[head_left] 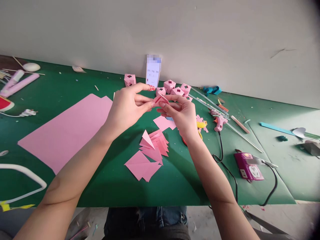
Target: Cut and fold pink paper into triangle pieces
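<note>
Both of my hands are raised over the green table (112,186) and pinch one small folded pink paper piece (160,99) between them. My left hand (128,106) grips its left side with thumb and fingers closed. My right hand (181,113) holds its right side from below. Under my hands lies a pile of folded pink paper squares and triangles (150,153). A single pink square (163,122) lies just beneath the right hand.
A large pink sheet (67,130) lies at the left. Several finished pink paper cubes (175,88) and a phone (153,71) stand at the wall. A pink glue gun (219,122), glue sticks, a purple power strip (248,166) and cables lie at the right.
</note>
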`<state>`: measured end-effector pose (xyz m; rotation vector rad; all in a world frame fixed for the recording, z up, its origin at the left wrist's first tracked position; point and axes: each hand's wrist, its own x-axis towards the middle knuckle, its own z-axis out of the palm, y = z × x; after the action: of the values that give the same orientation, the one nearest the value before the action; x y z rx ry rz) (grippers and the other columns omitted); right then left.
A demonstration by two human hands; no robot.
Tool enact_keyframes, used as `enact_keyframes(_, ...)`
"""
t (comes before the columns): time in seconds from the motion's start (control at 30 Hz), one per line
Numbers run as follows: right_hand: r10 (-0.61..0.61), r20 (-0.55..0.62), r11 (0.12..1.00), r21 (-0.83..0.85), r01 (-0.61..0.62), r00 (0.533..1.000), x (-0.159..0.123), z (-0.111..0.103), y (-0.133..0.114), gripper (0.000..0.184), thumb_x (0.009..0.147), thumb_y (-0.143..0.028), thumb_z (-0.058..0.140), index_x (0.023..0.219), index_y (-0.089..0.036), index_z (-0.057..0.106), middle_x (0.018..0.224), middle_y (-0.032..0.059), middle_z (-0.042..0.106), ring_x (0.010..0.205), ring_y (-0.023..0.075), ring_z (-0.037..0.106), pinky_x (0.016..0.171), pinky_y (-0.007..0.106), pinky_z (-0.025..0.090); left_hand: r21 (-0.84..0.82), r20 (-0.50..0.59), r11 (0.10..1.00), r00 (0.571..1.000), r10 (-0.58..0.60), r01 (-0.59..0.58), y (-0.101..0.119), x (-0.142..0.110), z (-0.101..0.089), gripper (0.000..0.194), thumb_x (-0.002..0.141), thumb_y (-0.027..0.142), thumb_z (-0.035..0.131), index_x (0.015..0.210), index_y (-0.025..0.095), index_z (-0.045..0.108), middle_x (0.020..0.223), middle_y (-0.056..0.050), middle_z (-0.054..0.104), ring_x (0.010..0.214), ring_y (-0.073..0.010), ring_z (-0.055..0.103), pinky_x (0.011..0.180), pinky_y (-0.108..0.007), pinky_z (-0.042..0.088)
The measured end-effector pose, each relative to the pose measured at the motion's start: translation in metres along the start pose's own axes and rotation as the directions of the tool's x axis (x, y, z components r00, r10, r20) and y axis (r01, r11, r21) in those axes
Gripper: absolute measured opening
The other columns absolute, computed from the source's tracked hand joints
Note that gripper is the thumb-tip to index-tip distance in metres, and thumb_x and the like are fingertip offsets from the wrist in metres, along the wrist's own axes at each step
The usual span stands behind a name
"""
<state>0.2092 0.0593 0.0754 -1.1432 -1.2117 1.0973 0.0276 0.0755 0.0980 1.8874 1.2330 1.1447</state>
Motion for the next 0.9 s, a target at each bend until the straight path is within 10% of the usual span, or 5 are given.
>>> enact_keyframes(0.37, 0.066, -0.036, 0.995, -0.068, -0.068, 0.997, 0.003, 0.004, 0.006, 0.018, 0.084, -0.037, 0.075, 0.091, -0.022, 0.068, 0.077, 0.0018, 0.079, 0.068, 0.0179, 0.079, 0.059, 0.027, 0.062, 0.085, -0.004, 0.989, 0.992, 0.123, -0.122, -0.004, -0.002, 0.01, 0.035, 0.086, 0.02, 0.081, 0.12, 0.022, 0.074, 0.101, -0.003, 0.084, 0.083, -0.0199, 0.082, 0.079, -0.029, 0.069)
enact_keyframes(0.9, -0.233, -0.101, 0.933, -0.303, 0.193, 0.967, 0.011, 0.01, 0.03, 0.007, 0.093, -0.029, 0.061, 0.09, -0.023, 0.063, 0.088, 0.0007, 0.073, 0.071, 0.0128, 0.068, 0.061, 0.026, 0.056, 0.122, -0.098, 0.968, 0.968, 0.231, -0.219, -0.015, -0.002, 0.027, 0.01, 0.09, 0.014, 0.07, 0.098, 0.019, 0.076, 0.088, -0.004, 0.082, 0.077, -0.0179, 0.079, 0.074, -0.029, 0.065)
